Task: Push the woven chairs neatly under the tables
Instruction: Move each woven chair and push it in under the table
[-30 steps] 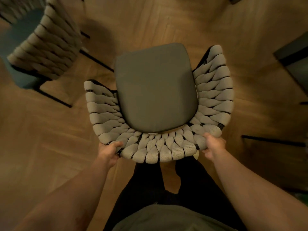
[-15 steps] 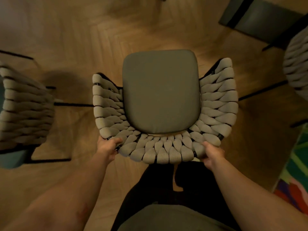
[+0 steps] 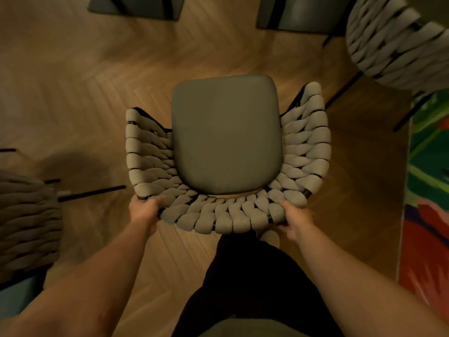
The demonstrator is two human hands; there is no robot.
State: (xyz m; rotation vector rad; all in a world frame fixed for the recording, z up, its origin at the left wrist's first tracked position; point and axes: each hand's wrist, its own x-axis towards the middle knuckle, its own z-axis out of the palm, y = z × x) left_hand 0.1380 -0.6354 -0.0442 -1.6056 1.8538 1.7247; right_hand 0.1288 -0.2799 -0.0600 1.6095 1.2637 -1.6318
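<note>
Turned rightward since a second earlier: woven chair (image 3: pixel 226 142), mid-floor, short of the dark table (image 3: pixel 298 13) at the far edge. My left hand (image 3: pixel 143 211) and right hand (image 3: pixel 297 221) clasped its backrest corners. Risk: a skewed push snagging the neighbouring chair's leg (image 3: pixel 342 91).

Most fingers of my left hand (image 3: pixel 143 211) and right hand (image 3: pixel 295 220) were hidden behind the woven chair (image 3: pixel 226 137) back. The left edge cropped a blurred second chair (image 3: pixel 26 222), the top-right corner a third chair (image 3: pixel 393 42).
</note>
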